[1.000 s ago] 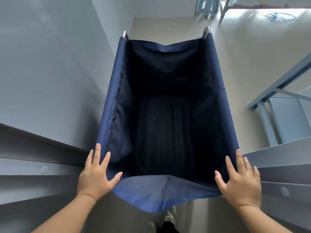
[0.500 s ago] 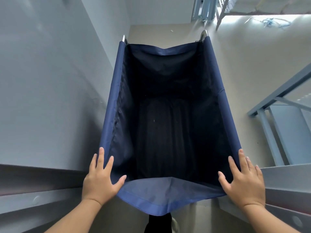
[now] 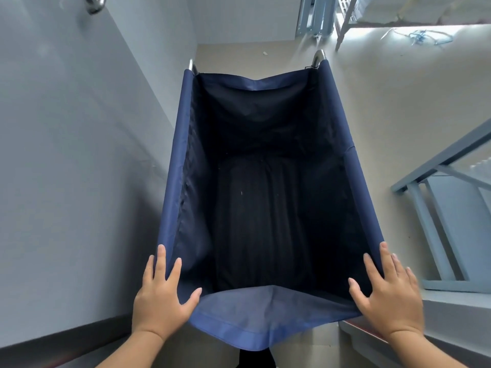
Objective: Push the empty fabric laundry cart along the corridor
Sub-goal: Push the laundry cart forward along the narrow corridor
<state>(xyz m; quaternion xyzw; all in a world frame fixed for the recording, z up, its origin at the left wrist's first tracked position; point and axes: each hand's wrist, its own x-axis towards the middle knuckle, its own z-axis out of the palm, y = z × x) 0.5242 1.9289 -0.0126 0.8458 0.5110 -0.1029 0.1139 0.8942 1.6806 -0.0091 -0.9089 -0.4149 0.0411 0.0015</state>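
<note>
A tall navy fabric laundry cart [image 3: 175,187] fills the middle of the view, its dark inside empty. Two metal frame posts stick up at its far corners. My left hand [image 3: 159,301] lies flat on the cart's near left corner, fingers spread over the rim. My right hand [image 3: 388,298] lies the same way on the near right corner. Both palms press on the cloth edge; neither hand wraps around it.
A pale wall [image 3: 66,155] runs close along the cart's left side, with a dark baseboard [image 3: 66,338] at the bottom. A blue-grey metal railing [image 3: 438,208] stands to the right. Beige floor [image 3: 385,115] stretches ahead, with a metal rack [image 3: 345,19] and blue string [image 3: 422,37] far off.
The cart and both hands have moved forward along the corridor. The grey ledges on both sides have slid back out of view, and the far wall and rack look nearer.
</note>
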